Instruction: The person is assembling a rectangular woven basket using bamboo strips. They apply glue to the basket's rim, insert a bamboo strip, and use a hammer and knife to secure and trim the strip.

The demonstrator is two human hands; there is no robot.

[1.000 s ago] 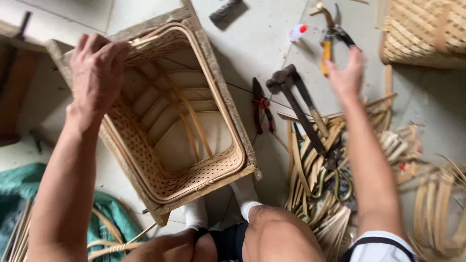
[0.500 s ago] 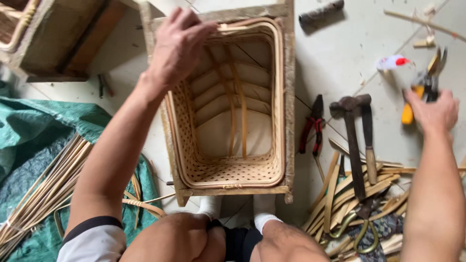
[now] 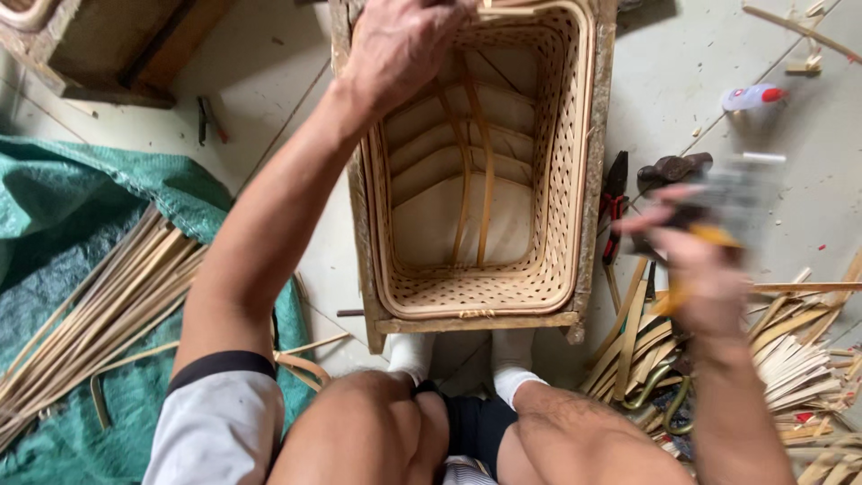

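Left hand (image 3: 404, 45) gripping the far rim of a woven basket (image 3: 557, 180) sitting in a wooden frame (image 3: 594, 224) at centre, right hand (image 3: 705, 269) closing around a blurred yellow-handled tool (image 3: 718, 211) to the right, bamboo strips (image 3: 790, 350) lying near right, green tarp (image 3: 63, 207) spreading at left.

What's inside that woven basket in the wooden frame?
The basket holds only its own curved cane ribs and pale bottom. The left hand covers its far left corner, so that bit can't be seen.
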